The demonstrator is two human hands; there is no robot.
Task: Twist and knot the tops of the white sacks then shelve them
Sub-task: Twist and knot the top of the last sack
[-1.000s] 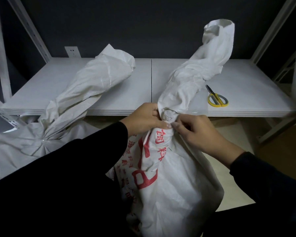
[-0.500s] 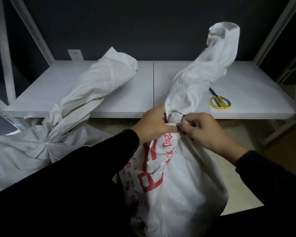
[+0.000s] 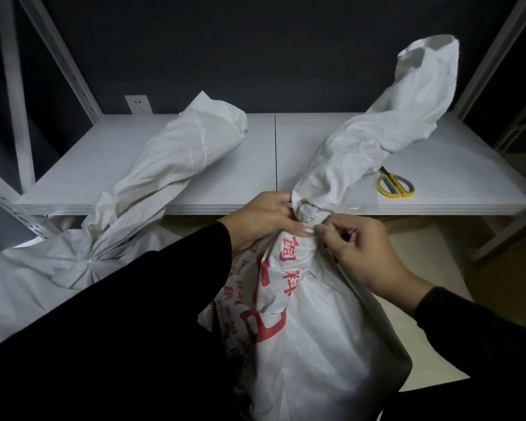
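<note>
head view. printed white sack (image 3: pixel 310 344), 6 o'clock, twisted top leaning on shelf (image 3: pixel 468 165) toward 1 o'clock. left grip (image 3: pixel 264 220) curled round its neck; right grip (image 3: pixel 359 250) pinching there. second white sack (image 3: pixel 73 268), 9 o'clock. scissors (image 3: pixel 395 185), 3 o'clock.

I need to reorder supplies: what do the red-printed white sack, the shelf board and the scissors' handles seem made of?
Red-printed white sack: probably woven plastic, matte; stiff creases hold the twist. White shelf board: painted metal or laminate, smooth, faint sheen. Yellow-handled scissors: handles likely plastic, evenly coloured, smooth.
</note>
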